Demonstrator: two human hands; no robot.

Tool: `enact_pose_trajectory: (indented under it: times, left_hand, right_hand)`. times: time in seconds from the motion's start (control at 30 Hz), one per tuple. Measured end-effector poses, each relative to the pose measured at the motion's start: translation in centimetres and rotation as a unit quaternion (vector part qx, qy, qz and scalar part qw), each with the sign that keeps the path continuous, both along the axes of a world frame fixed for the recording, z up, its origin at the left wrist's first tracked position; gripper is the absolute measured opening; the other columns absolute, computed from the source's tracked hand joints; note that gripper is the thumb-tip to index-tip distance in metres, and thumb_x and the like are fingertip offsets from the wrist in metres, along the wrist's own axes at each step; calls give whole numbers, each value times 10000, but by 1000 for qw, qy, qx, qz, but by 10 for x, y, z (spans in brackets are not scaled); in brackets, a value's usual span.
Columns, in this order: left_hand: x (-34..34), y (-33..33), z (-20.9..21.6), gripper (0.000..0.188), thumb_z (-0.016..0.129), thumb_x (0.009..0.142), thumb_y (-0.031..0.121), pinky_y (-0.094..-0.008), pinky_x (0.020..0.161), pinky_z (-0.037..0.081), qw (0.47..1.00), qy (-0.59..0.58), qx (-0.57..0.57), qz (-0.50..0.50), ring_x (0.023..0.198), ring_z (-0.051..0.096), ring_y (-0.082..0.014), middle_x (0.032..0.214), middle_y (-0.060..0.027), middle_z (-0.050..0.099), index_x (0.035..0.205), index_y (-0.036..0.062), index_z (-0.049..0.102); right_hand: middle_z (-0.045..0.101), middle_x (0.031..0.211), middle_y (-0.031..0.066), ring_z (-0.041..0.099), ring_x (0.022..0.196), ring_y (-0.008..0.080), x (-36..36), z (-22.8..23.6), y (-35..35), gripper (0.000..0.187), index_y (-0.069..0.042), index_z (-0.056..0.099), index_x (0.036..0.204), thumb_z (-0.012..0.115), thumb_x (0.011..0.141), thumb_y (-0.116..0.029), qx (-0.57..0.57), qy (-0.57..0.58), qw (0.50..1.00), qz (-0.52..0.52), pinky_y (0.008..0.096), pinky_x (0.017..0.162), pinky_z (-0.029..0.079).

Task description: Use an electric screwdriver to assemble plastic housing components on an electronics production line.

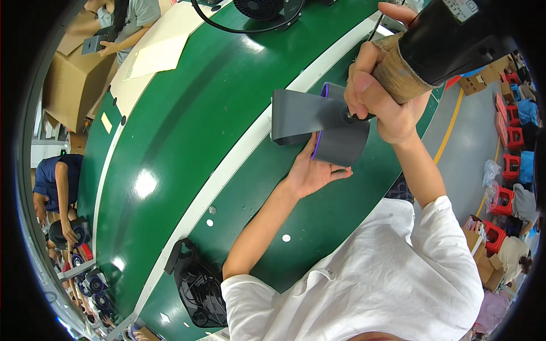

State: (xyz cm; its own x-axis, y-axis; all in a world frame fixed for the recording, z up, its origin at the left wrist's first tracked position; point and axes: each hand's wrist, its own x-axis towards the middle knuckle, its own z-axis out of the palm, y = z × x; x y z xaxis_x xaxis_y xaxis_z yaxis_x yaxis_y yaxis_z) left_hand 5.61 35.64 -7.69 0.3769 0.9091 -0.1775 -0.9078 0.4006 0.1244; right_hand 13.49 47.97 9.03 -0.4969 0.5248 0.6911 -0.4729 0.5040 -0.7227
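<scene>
My left hand [311,175] is closed round a dark grey plastic fan bracket [303,115] from below. The bracket has a bent flat arm at its left and a rounded, purple-edged part at its right. Above it, my right hand [389,111] grips a black electric screwdriver [449,51] by its tan wrapped front section. The tool slants down from the upper right, and its tip end is at the round joint on the bracket's side. My right fingers partly hide the tip, so contact with a screw cannot be made out.
A black fan [259,8] with a looped cable stands at the far edge of view. A black fan housing [199,290] lies left of my left arm. A white rail [227,156] crosses the green table [187,119]. Co-workers sit at the left, near a cardboard box [74,85].
</scene>
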Motion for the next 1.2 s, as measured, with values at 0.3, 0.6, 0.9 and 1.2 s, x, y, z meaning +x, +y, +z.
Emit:
enact_pose_trajectory:
  times: [0.3,0.6,0.9,1.2]
  left_hand:
    - [-1,0,0,606,292,958,548,-452,894,479,1000,0,0,4,944,597,-302,1112,-159,598,1226,43,491]
    - [-52,-2,35,567,437,945,456,-465,917,503,879,423,-24,217,1110,564,-302,1253,-160,512,1335,49,370]
    - [-306,-29,41,556,468,919,334,-406,672,573,649,705,-206,200,834,659,-290,1103,-166,582,1396,106,295]
    - [-332,-19,112,329,560,904,153,-319,842,484,145,872,-134,447,943,621,-219,1093,-118,618,1206,23,545]
  right_hand:
    - [536,595,42,491,437,101,-3,12,-9,183,25,540,898,574,732,94,-80,5,997,23,231,411,380]
    - [438,643,50,416,411,127,55,-19,18,744,-67,159,1424,575,808,-36,-164,146,970,-108,262,396,376]
    - [472,763,51,457,482,123,106,-119,42,682,-56,222,1419,566,837,34,-273,37,939,-206,265,433,401]
    - [470,735,61,463,472,122,110,-135,48,686,-30,217,1407,587,830,5,-297,-5,935,-192,252,421,398]
